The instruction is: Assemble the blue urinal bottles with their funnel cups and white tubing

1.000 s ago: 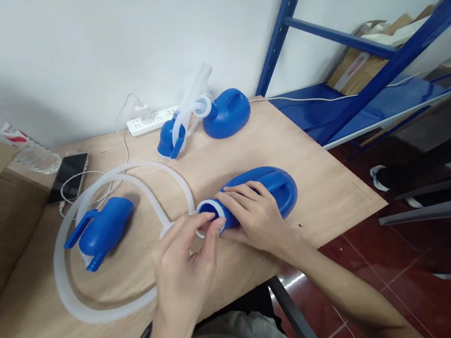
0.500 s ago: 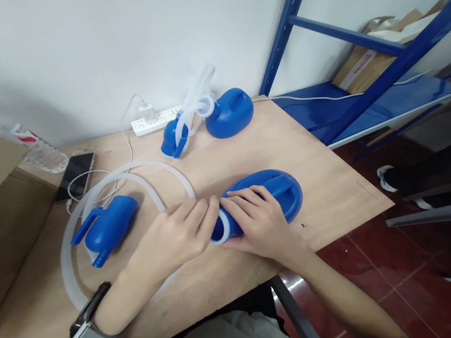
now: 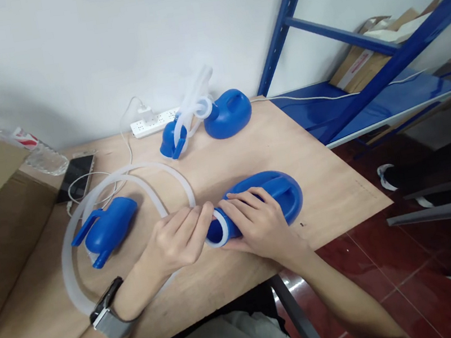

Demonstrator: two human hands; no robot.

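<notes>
A blue plastic urinal bottle (image 3: pixel 282 186) lies on the table, its open mouth pointing left. A white ring (image 3: pixel 225 228) circles the mouth. My right hand (image 3: pixel 254 218) is wrapped around the bottle's neck, fingers on top and thumb underneath. My left hand (image 3: pixel 184 235) is closed, with its fingertips pinched at the upper left edge of the white ring; the exact contact is hidden. Left of it lies a blue spouted piece with a handle (image 3: pixel 111 230). A clear flexible tube (image 3: pixel 69 262) loops around that piece and passes behind my left wrist.
At the back stand a second blue bottle (image 3: pixel 229 114) and a blue spouted piece (image 3: pixel 169 140) with coiled tubing (image 3: pixel 193 102). A power strip (image 3: pixel 154 124), phone (image 3: pixel 76 175), water bottle (image 3: pixel 41 152) and cardboard box (image 3: pixel 6 243) are along the back and left. Blue shelving (image 3: pixel 341 36) stands right.
My left hand has shifted slightly left and down, and the white ring's edge has come a little left with it. My right hand stays on the bottle's neck.
</notes>
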